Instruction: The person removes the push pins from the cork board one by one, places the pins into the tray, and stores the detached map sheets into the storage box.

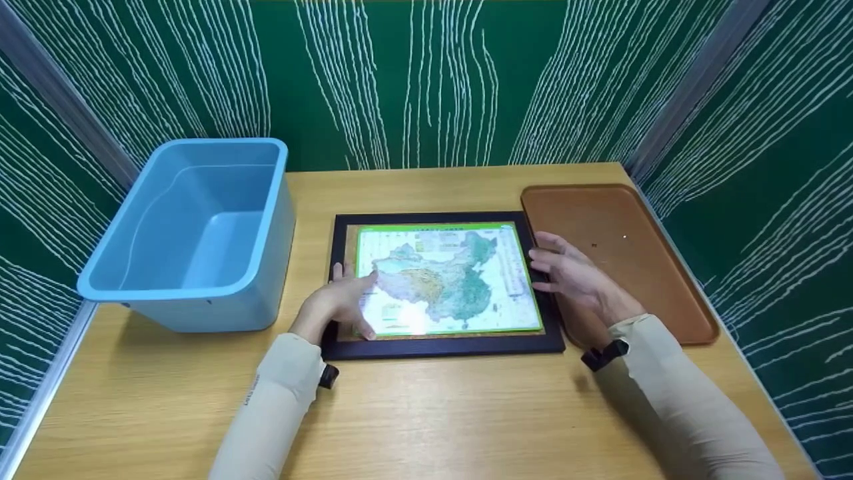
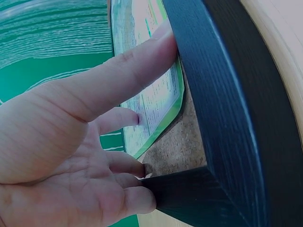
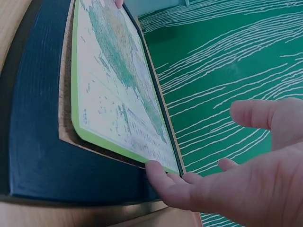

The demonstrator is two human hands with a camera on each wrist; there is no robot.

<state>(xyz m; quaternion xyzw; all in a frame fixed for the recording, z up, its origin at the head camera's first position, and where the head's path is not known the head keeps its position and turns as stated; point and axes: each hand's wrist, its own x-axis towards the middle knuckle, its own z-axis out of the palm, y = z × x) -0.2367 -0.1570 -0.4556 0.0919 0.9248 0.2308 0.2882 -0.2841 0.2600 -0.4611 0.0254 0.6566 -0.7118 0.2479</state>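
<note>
Green panels streaked with white wavy lines are closing in a light wooden counter (image 1: 426,413) on three sides. Going from the left, a pale blue plastic tub (image 1: 193,233) is standing empty near the counter's left edge.

Just right of it, in the middle, a black picture frame (image 1: 443,345) is lying flat with its long axis running left to right across the person's front. A green-edged map board (image 1: 446,280) is sitting inside it on a cork backing (image 2: 173,151).

The left hand (image 1: 340,300) is resting over the frame's left side with its fingers nearly straight: the wrist view shows a fingertip (image 2: 163,40) pressing on the map's edge and the lower fingers touching the inner corner of the frame. The right hand (image 1: 573,273) is lying at the frame's right side, fingers relaxed and spread, one fingertip (image 3: 154,169) touching the frame just beside the map's corner; neither hand is gripping anything. Both are about equally near, one at each short end.

Farthest right, a brown tray (image 1: 666,280) is lying beside the frame, partly under the right wrist.

Printing on the map is too small to read.
</note>
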